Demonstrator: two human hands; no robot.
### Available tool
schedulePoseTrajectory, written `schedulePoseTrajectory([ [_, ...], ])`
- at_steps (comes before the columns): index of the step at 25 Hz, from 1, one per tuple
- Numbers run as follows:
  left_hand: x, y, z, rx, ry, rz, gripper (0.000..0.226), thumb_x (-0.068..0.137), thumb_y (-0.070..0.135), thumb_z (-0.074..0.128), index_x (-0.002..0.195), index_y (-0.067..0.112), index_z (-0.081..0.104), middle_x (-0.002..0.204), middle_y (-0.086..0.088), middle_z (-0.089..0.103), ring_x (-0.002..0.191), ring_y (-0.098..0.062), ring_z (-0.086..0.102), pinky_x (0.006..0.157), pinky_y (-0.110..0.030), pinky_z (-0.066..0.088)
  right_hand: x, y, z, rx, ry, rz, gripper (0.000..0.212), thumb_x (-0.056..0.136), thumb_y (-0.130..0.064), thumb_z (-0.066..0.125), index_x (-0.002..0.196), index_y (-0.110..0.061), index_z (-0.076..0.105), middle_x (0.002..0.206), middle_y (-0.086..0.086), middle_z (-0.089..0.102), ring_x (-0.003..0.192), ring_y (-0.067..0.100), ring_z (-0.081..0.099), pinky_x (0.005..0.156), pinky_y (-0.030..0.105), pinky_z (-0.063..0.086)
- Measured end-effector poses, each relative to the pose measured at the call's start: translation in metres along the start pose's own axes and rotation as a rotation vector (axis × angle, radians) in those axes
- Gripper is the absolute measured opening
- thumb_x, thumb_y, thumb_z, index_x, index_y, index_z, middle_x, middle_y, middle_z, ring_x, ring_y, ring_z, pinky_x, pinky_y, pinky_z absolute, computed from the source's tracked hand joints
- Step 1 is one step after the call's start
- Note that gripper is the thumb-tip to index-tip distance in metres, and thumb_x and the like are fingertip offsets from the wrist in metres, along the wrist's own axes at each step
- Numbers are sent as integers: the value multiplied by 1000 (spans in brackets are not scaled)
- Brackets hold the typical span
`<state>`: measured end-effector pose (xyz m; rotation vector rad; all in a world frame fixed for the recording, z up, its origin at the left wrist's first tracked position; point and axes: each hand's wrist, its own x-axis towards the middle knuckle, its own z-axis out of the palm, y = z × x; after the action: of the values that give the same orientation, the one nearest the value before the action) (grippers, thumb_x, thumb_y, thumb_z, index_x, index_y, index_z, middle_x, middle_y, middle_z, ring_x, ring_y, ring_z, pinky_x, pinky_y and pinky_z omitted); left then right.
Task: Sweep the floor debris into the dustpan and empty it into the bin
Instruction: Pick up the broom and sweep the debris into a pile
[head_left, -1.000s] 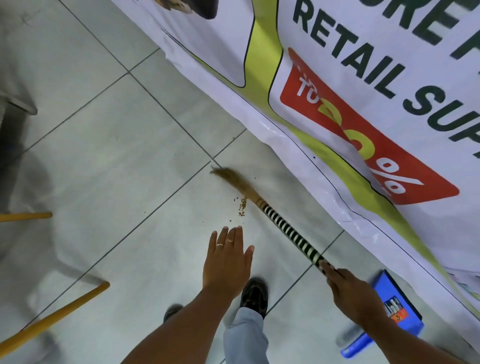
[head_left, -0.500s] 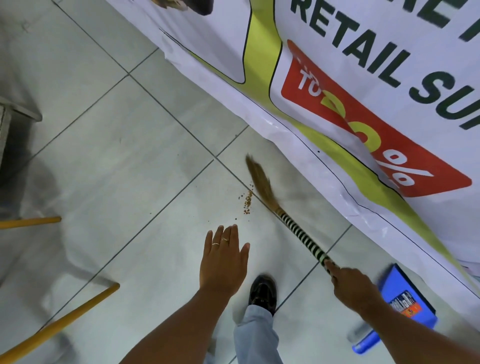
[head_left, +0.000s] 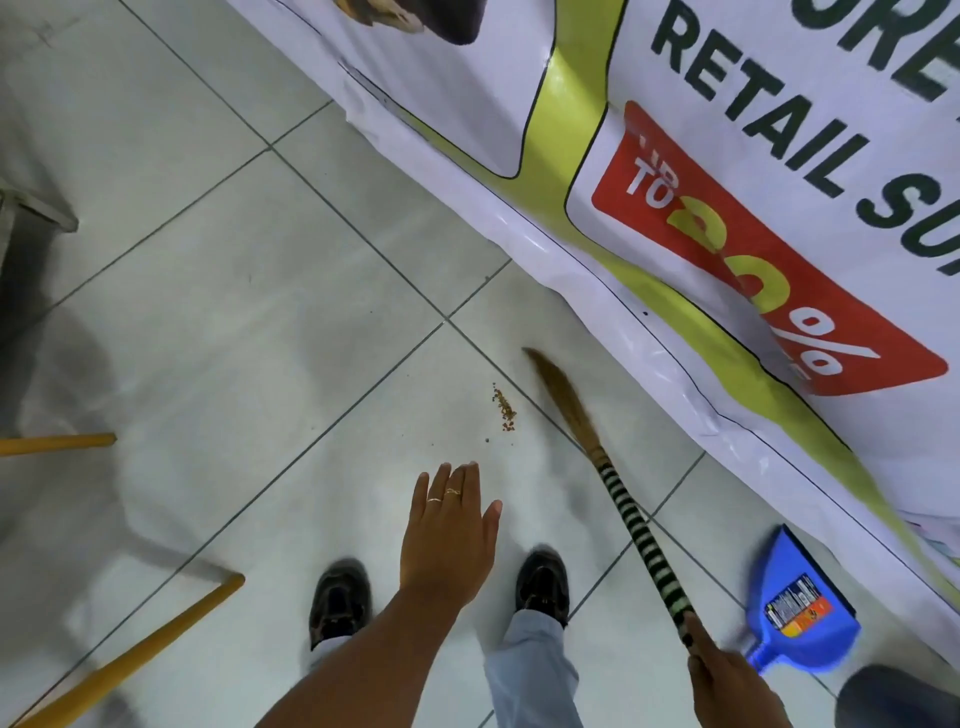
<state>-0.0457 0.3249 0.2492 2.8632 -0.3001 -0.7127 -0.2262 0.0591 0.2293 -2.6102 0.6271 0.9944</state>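
Observation:
A small pile of brown debris (head_left: 504, 406) lies on the pale tiled floor ahead of my feet. My right hand (head_left: 727, 680) grips the black-and-green striped handle of a grass broom (head_left: 566, 400), whose brown bristles rest just right of the debris. My left hand (head_left: 451, 535) hovers flat and empty, fingers together, below the debris. A blue dustpan (head_left: 800, 608) with a label lies on the floor at the lower right, beside my right hand. No bin is in sight.
A large printed banner (head_left: 675, 182) drapes down along the right side to the floor. Two yellow wooden legs (head_left: 130, 660) slant in at the left. A grey metal frame (head_left: 36, 208) shows at the left edge. My two dark shoes (head_left: 543, 579) stand below the debris.
The broom head has swung from left of the debris to its right and closer to the banner. The debris pile is slightly tighter. My left hand has stayed hovering.

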Motion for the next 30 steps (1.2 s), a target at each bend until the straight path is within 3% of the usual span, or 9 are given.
schedulePoseTrajectory([
  [2,-12,-32,-9,31,-6,23,59,91,41,27,112,3,67,104,-10,75,104,-27,68,94,-44,51,-15,-47,-6,83,-76,157,42,96,-28,28,137,-24,38,78,11,67,68,18,67,46,28,49],
  [3,-18,-48,-15,41,-8,32,62,94,41,22,111,3,67,103,-10,75,103,-27,69,93,-45,51,-17,-65,-2,95,-110,187,42,98,-26,30,140,-26,33,106,12,68,94,21,67,75,32,54],
  [5,-25,-76,-31,47,-35,45,67,97,40,13,112,3,67,103,-10,75,104,-27,68,94,-45,52,-21,-115,1,62,-259,208,40,99,-29,31,140,-27,33,127,8,61,114,23,60,97,29,46],
  [8,-26,-119,-51,57,10,68,68,97,41,13,112,2,67,103,-11,75,104,-28,68,94,-45,51,-26,-184,18,50,-371,188,37,98,-28,32,134,-26,41,116,7,64,105,23,62,92,28,49],
  [15,-23,-174,-61,86,27,81,59,88,39,28,114,2,65,105,-12,73,106,-29,67,95,-45,50,-23,-248,42,273,-290,296,29,97,-19,35,114,-13,57,66,-3,54,54,15,57,36,11,36],
  [19,-32,-180,-51,53,15,94,65,95,41,17,114,1,65,106,-12,74,106,-29,67,95,-46,50,-48,-248,51,381,-173,377,31,94,-20,34,118,-20,54,82,11,67,68,30,65,57,31,56],
  [23,-45,-171,-47,-7,-8,105,84,96,43,-6,114,1,65,106,-11,74,106,-28,67,94,-45,51,-97,-230,62,354,-14,326,63,94,-22,46,132,-64,18,58,2,48,54,23,50,60,29,40],
  [27,-50,-157,-49,-7,2,118,82,97,43,-4,115,2,64,108,-11,73,108,-27,66,95,-45,50,-116,-211,74,59,114,80,66,54,-20,88,116,-29,65,46,-6,16,28,10,27,39,6,4],
  [30,-48,-146,-50,20,36,120,63,95,41,18,115,3,64,108,-11,73,108,-27,66,95,-44,50,-121,-203,84,-134,154,-79,50,62,-32,65,111,-44,62,50,-5,18,27,13,21,40,10,-7],
])
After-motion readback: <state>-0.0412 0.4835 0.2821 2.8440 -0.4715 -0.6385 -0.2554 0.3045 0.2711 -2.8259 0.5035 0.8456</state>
